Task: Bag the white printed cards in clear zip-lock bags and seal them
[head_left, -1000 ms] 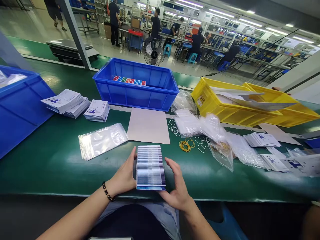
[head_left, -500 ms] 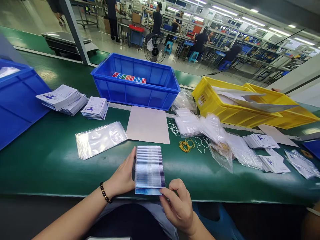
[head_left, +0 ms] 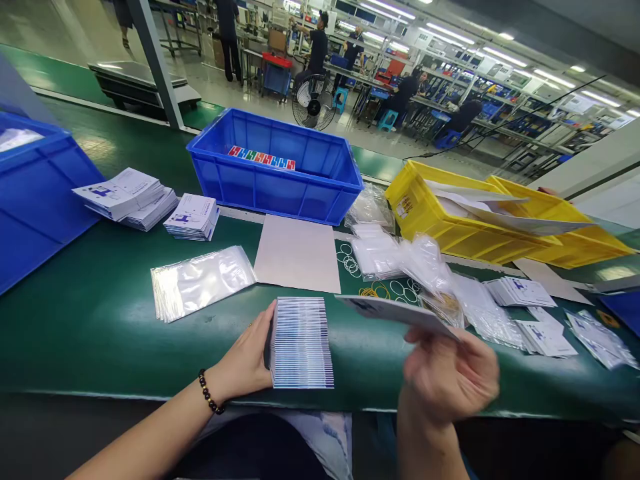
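Bench check: card stack at left hand, single card in right

Card stack (head_left: pixel 303 343) sits at the near middle of the green bench (head_left: pixel 100 347), edges in an even row. Your left hand (head_left: pixel 249 353) lies along its left side, touching; whether the fingers close under it cannot be told. Your right hand (head_left: pixel 453 380) pinches one card (head_left: pixel 395 312) between thumb and fingers, well to the right of the stack, tilted and seen nearly edge-on.

Obstruction: the card covers part of the yellow bands (head_left: pixel 370 292) from view. White bands (head_left: pixel 351 267) lie just beyond it, with plastic-wrapped packs (head_left: pixel 377 253) near them. Further right: booklets (head_left: pixel 520 292) in a fanned pile.

Beyond the stack: a pale sheet (head_left: pixel 297 253) on the bench, its left corner by the clear bags (head_left: pixel 204 280). Behind the sheet, a blue bin (head_left: pixel 275 193) holding a row of colour-marked items (head_left: pixel 261 158). To its right, a yellow bin (head_left: pixel 450 233) with white papers. On the left, two booklet piles (head_left: pixel 120 193) side by side, and a smaller pile (head_left: pixel 193 215) right of them.
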The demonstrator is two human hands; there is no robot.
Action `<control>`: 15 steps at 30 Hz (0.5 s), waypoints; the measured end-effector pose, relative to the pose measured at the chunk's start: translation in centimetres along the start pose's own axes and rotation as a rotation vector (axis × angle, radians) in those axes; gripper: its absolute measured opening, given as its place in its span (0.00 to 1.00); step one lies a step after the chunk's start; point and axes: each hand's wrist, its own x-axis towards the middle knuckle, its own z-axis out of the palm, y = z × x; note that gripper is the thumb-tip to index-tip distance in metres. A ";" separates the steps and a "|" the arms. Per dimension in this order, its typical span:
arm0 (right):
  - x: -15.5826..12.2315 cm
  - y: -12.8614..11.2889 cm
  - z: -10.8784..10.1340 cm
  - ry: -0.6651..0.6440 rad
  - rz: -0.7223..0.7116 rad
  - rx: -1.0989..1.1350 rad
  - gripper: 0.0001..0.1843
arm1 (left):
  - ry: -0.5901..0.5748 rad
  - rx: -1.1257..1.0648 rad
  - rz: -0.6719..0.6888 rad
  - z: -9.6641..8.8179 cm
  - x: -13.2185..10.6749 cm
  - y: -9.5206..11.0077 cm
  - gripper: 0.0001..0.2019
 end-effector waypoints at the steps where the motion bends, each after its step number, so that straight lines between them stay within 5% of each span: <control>1: 0.0 0.9 1.1 -0.061 0.043 -0.035 0.04 | -0.011 0.018 0.008 -0.1 0.0 0.1 0.49; 5: -1.4 4.0 4.5 -0.433 0.306 -0.099 0.07 | -0.003 0.012 0.016 -0.2 0.1 0.5 0.47; 9: -2.7 5.5 5.7 -0.737 0.447 -0.037 0.11 | 0.043 0.039 -0.033 0.1 -0.1 0.4 0.48; 15: -4.1 5.4 5.2 -0.858 0.562 0.080 0.22 | -0.009 -0.015 -0.026 0.5 -0.3 -0.2 0.57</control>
